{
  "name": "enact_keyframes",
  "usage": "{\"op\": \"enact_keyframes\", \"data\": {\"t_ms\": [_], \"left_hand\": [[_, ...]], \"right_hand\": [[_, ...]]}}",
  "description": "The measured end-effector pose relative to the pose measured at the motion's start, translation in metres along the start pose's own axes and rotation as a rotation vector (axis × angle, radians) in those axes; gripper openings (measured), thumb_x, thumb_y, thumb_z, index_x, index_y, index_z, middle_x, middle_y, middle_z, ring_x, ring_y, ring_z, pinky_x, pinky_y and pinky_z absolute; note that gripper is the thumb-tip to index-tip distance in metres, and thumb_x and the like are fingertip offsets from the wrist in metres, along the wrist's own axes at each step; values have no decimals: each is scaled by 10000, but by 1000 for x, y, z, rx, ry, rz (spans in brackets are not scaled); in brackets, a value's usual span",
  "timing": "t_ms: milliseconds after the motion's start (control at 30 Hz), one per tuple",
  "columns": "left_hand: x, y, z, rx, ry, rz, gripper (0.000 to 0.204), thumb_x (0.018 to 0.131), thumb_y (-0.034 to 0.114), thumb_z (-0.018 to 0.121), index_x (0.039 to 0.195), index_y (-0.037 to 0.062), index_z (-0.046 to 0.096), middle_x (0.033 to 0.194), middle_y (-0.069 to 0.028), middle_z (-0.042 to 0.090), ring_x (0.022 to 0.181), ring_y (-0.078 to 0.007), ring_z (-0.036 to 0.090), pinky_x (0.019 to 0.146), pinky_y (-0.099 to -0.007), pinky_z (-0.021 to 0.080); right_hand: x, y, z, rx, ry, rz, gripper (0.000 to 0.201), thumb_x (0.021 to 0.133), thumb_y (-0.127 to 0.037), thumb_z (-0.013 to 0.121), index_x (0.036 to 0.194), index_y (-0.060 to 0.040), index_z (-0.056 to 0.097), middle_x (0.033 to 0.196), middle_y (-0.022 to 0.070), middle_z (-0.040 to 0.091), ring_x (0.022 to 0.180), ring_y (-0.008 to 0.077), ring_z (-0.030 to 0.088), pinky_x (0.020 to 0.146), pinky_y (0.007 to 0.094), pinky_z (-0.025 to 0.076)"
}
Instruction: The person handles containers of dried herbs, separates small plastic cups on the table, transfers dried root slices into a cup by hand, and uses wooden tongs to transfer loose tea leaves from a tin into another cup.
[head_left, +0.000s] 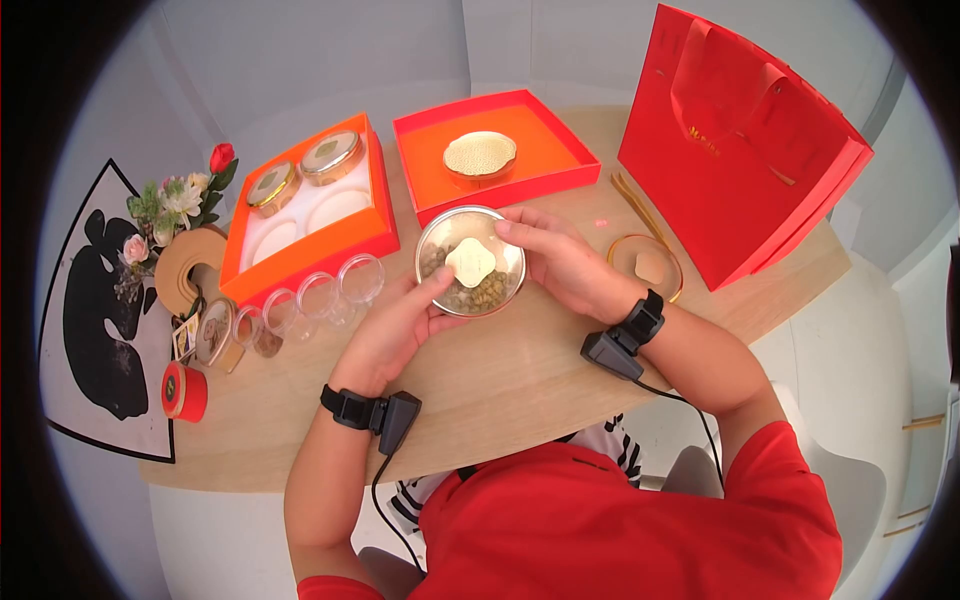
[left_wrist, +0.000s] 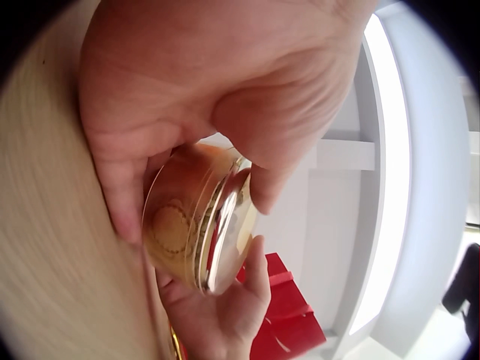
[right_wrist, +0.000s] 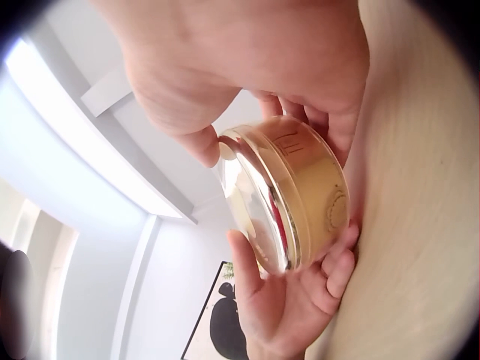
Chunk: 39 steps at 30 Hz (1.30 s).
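Observation:
Both hands hold one round gold-rimmed jar [head_left: 505, 262] above the table; greenish-brown pieces show through its clear top, which bears a pale label [head_left: 471, 262]. My left hand [head_left: 393, 325] grips the jar's lower left side, thumb on the top. On the upper right, my right hand [head_left: 565, 265] grips it with the thumb at the rim. In the left wrist view the jar [left_wrist: 184, 217] is tilted, its gold side facing the camera, with the left hand [left_wrist: 217, 82] round it. The right wrist view shows the jar [right_wrist: 304, 202] under the right hand [right_wrist: 255, 60], fingers behind it.
An orange box [head_left: 390, 238] with two jars in white padding stands left, beside a red tray-like box [head_left: 560, 180] holding a gold item [head_left: 480, 154]. A red bag [head_left: 730, 150] stands right, near a round clear lid [head_left: 676, 262]. Several clear containers [head_left: 318, 294], flowers [head_left: 180, 203] and a red tin [head_left: 184, 391] are left.

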<state>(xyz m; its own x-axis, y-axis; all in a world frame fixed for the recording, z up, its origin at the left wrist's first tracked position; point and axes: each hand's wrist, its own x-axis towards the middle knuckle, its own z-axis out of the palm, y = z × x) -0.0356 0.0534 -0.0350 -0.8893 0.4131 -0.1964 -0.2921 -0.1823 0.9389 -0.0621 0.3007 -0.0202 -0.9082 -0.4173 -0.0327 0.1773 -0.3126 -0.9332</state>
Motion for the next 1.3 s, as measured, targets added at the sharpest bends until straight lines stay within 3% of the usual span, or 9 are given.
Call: {"op": "enact_keyframes", "data": {"t_ms": [100, 200, 533, 667, 1300], "left_hand": [[-3, 3, 3, -39, -10, 27, 561, 1097, 245, 679, 1549, -15, 471, 1493, -132, 628, 1310, -228, 682, 1083, -401, 612], [-3, 2, 2, -30, -9, 26, 564, 1082, 223, 701, 1537, -23, 478, 1480, -133, 634, 1296, -229, 688, 1081, -398, 611], [-6, 4, 7, -18, -19, 50, 593, 1073, 253, 719, 1540, -24, 480, 1473, -136, 636, 1310, -221, 677, 1093, -394, 595], [-5, 4, 4, -29, -37, 32, 606, 1062, 275, 747, 1546, 3, 504, 1470, -100, 633, 1316, -178, 659, 1081, -359, 583], [-4, 2, 1, -18, -38, 17, 610, 1057, 269, 755, 1551, 19, 499, 1458, -91, 642, 1286, -170, 678, 1027, -334, 613]], "right_hand": [[0, 2, 0, -3, -6, 10, 452, 1081, -402, 691, 1363, -59, 609, 1303, 68, 688, 1202, 150, 672, 1042, 335, 541], [1, 2, -2, -9, -36, 26, 440, 1097, -407, 662, 1363, -58, 622, 1292, 64, 698, 1197, 140, 675, 1043, 331, 542], [2, 4, 0, 65, -80, 15, 483, 1129, -419, 604, 1393, -16, 624, 1338, 96, 708, 1225, 167, 694, 1052, 345, 565], [-1, -1, 4, 47, -65, 16, 497, 1131, -427, 596, 1407, -15, 622, 1347, 97, 708, 1228, 167, 693, 1062, 349, 562], [-1, 2, 0, -19, -42, -20, 507, 1107, -463, 639, 1369, -29, 633, 1299, 76, 702, 1207, 144, 670, 1029, 333, 545]]}}
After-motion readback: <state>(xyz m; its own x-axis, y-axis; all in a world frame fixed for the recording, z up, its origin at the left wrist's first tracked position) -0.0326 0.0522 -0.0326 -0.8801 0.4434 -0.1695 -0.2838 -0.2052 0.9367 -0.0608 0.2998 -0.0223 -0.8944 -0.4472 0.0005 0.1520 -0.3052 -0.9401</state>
